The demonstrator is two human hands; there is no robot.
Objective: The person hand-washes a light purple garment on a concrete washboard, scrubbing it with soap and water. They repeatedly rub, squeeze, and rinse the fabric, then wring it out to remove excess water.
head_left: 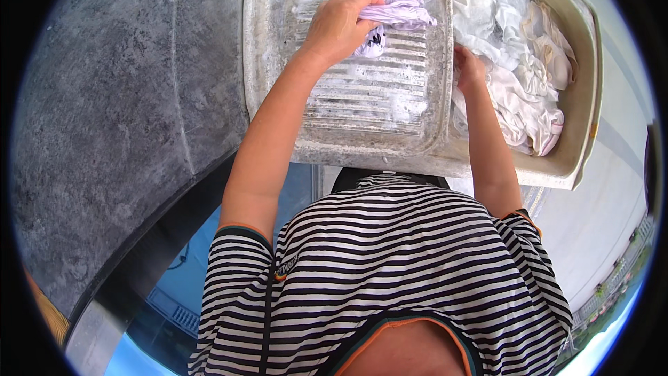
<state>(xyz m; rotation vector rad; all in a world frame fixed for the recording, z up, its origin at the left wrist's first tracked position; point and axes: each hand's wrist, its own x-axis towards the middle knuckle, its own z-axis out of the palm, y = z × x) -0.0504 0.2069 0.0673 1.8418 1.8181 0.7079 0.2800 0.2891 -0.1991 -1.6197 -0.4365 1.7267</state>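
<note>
A bunched lilac cloth (400,14) with a dark patterned patch lies over the ridged washboard (407,73). My left hand (341,22) is closed on its left end, thumb and fingers pinching the folds. Beside the divider between washboard and basin, my right hand (470,69) is lowered at the basin's left side. Its fingers are bent, and their tips are mostly hidden, so I cannot make out whether they grip anything. White wet clothes (490,17) lie heaped in the basin (588,90), just right of that hand.
White suds (407,108) lie on the washboard's ridges and upper part. A dark grey counter (111,90) adjoins the washboard on the left. The basin's raised rim encloses the clothes on the right, and a pale floor (577,230) shows beyond it.
</note>
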